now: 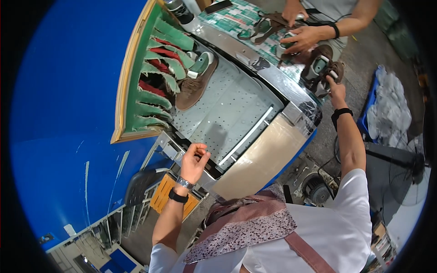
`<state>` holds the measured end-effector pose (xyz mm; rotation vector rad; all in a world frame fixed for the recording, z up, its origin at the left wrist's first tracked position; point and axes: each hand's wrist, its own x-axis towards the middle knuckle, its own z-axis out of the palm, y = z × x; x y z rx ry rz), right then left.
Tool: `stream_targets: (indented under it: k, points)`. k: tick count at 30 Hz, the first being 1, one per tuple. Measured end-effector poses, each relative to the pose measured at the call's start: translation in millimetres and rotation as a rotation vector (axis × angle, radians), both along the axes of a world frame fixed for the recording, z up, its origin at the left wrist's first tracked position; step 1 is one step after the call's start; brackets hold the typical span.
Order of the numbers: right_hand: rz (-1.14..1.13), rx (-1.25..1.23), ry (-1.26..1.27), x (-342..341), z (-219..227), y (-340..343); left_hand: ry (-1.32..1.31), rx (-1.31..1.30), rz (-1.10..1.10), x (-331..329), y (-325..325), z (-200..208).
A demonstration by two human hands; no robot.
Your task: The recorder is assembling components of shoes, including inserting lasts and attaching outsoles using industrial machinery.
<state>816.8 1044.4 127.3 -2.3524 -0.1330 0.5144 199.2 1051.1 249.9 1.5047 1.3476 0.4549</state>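
Observation:
My left hand (pixel 195 163) hovers at the near left corner of a grey perforated conveyor belt (pixel 227 104), its fingers loosely curled with nothing visible in them. Out to the right, my right hand (pixel 337 92) grips a brown lace-up shoe (pixel 337 72) at the metal edge of the table. Beside it is another brown shoe (pixel 314 73) with a green and white last inside. On the belt, a brown shoe (pixel 195 88) with a similar green and white last (pixel 202 64) lies at the torn green and red strip curtain (pixel 161 68).
A blue machine wall (pixel 68 82) stands left of the belt. Across the patterned table (pixel 236 20), a co-worker's hands (pixel 302 40) handle more brown shoes. A phone (pixel 218 6) lies there. At right are a blue bin (pixel 374 104) with clear plastic and a motor (pixel 317 187).

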Motion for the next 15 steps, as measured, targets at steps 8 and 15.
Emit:
stream_targets:
  k: [8, 15]
  points:
    - [0.097, 0.260, 0.006, -12.8, -18.8, -16.0, 0.365, 0.305, -0.141, 14.2, 107.2, -21.0]
    - [0.326, 0.530, -0.324, -157.4, 34.8, -51.0, 0.483, 0.605, -0.152, 44.0, 207.5, -43.7]
